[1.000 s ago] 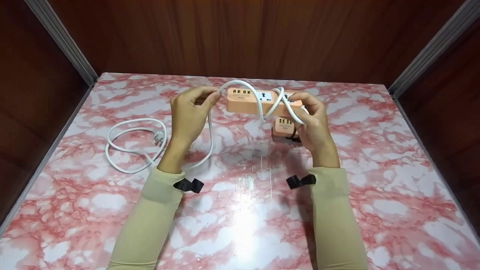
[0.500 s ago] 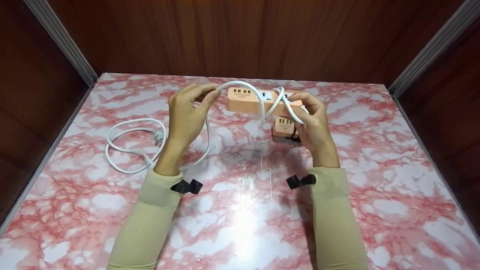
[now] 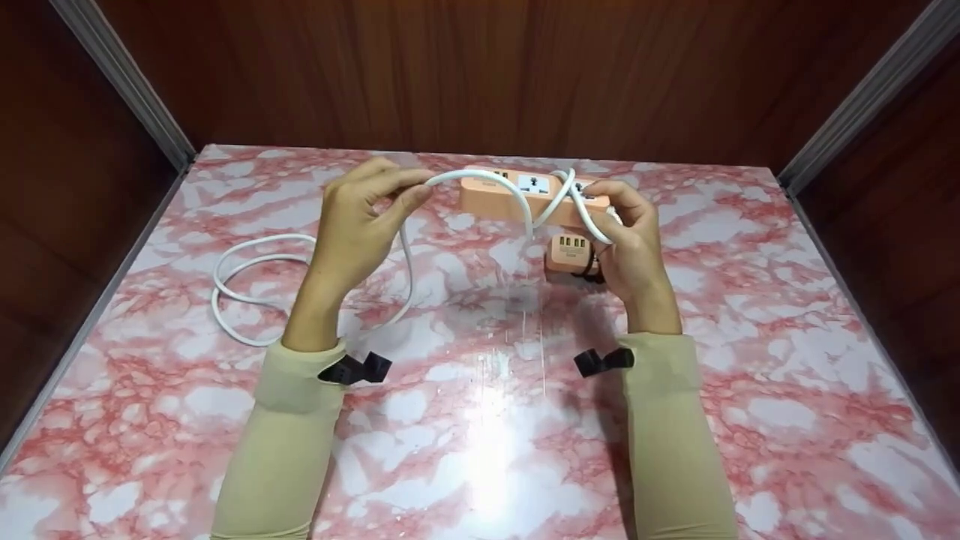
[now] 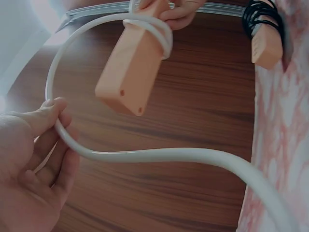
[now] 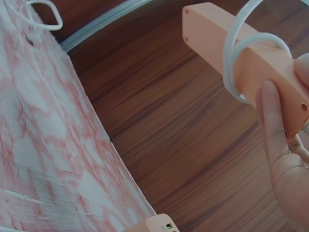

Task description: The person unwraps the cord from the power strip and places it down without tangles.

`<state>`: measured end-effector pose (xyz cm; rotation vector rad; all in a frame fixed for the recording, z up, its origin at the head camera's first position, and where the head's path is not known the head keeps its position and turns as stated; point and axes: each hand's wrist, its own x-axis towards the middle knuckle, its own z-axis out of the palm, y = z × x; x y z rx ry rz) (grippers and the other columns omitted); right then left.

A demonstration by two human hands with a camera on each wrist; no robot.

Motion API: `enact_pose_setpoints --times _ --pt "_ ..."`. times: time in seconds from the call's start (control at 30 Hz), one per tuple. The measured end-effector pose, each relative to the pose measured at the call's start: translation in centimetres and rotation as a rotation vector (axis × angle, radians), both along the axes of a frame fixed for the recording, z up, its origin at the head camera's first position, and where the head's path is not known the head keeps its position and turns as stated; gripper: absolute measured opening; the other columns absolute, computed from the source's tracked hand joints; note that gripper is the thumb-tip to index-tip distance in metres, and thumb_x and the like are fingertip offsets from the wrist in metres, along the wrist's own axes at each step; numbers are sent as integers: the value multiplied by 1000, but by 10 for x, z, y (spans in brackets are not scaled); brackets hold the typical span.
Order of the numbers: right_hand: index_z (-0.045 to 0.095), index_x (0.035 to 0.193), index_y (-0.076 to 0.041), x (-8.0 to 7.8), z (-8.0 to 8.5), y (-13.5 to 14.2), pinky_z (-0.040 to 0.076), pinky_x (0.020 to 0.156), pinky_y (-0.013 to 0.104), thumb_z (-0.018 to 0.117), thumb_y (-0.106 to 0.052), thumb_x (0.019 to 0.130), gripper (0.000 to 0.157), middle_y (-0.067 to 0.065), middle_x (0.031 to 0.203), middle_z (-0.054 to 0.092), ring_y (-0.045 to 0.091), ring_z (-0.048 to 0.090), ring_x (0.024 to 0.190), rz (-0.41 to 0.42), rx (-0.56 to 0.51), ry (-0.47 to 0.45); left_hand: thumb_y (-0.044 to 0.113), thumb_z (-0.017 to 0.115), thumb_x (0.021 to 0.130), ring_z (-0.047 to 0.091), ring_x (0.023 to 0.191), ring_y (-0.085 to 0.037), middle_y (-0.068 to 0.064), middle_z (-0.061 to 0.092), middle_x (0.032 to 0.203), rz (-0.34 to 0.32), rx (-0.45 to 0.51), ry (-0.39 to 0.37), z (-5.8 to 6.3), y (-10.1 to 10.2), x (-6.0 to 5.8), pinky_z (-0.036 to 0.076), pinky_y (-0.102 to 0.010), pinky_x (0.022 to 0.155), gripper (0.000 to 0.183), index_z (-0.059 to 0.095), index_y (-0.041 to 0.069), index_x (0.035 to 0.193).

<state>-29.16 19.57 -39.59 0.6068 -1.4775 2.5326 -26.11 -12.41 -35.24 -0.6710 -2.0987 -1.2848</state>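
My right hand (image 3: 636, 244) grips one end of an orange power strip (image 3: 491, 202), held up above the table. White sockets and USB ports show on its upper face. A white cord (image 3: 517, 196) comes from the gripped end and wraps round the strip near my right fingers. My left hand (image 3: 360, 214) pinches that cord between thumb and fingertips, to the left of the strip. From the pinch the cord droops toward the table. In the left wrist view the cord (image 4: 169, 154) makes a wide arc from the strip to my left fingers (image 4: 50, 113).
Loose loops of the white cord (image 3: 262, 238) lie on the left of the marbled red-and-white table (image 3: 772, 412). A second orange power strip (image 3: 568, 255), bound with black cord (image 4: 263, 21), sits behind my right hand. Dark wood panels (image 3: 480, 75) stand round the table's back and sides.
My left hand has moved left with the pinched cord, and now hides the plug on the table. The power strip's left end has tilted up slightly; my right hand stays nearly in place.
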Motion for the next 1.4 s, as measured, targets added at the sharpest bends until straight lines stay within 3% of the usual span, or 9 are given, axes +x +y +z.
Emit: enact_pose_setpoints --times 0.37,0.5,0.63,0.9,1.2,1.4 --pt "74 101 -3 0 -1 0 60 79 26 52 17 90 31 11 104 64 19 66 89 -45 -12 -12 20 75 100 69 89 -11 3 77 100 -233 -147 -61 4 -12 5 55 -26 80 19 83 11 114" --pt "74 102 -2 0 0 0 60 80 25 53 17 89 31 11 104 64 20 66 89 -50 -14 -2 22 75 100 70 90 -10 8 77 100 -283 -177 -140 6 -19 7 55 -27 81 18 83 15 115" --pt "74 102 -2 0 -1 -1 60 79 25 53 17 89 31 11 103 64 19 66 89 -51 -16 7 21 75 101 69 93 -10 10 77 103 -304 -214 -221 5 -24 7 55 -28 86 19 82 17 118" --pt "74 103 -2 -1 0 1 62 81 30 54 16 90 30 14 109 63 22 68 91 -58 -12 14 24 73 103 68 95 -10 9 76 104 -326 -294 -310 -1 -31 2 53 -32 92 15 80 18 115" --pt "75 101 -4 -1 0 0 62 82 31 55 15 89 30 15 110 64 23 67 94 -68 -1 27 29 75 102 68 90 -11 9 76 95 -354 -295 -337 -8 -29 -4 53 -30 89 12 80 19 102" --pt "74 101 -3 -1 0 -2 62 80 30 54 15 89 29 14 106 64 22 67 93 -69 -21 28 25 75 102 69 92 -12 5 77 99 -358 -325 -377 -12 -32 -7 53 -32 88 14 80 14 109"
